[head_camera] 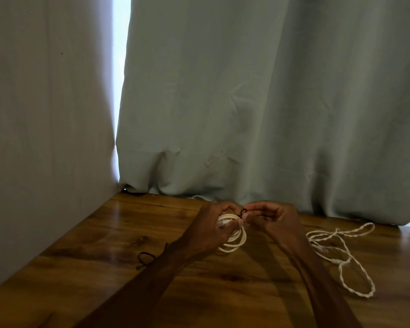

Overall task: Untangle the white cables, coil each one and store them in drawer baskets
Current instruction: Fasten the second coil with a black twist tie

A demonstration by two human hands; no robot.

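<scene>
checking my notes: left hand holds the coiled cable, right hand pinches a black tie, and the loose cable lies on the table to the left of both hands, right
Not quite. The head view shows the loose cable lying on the table to the right of both hands, not the left. The rest holds: the left hand holds the coiled cable, and the right hand pinches a black tie.

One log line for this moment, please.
left hand: holds coiled cable | right hand: pinches black tie at coil | twisted cable: loose on table
</scene>
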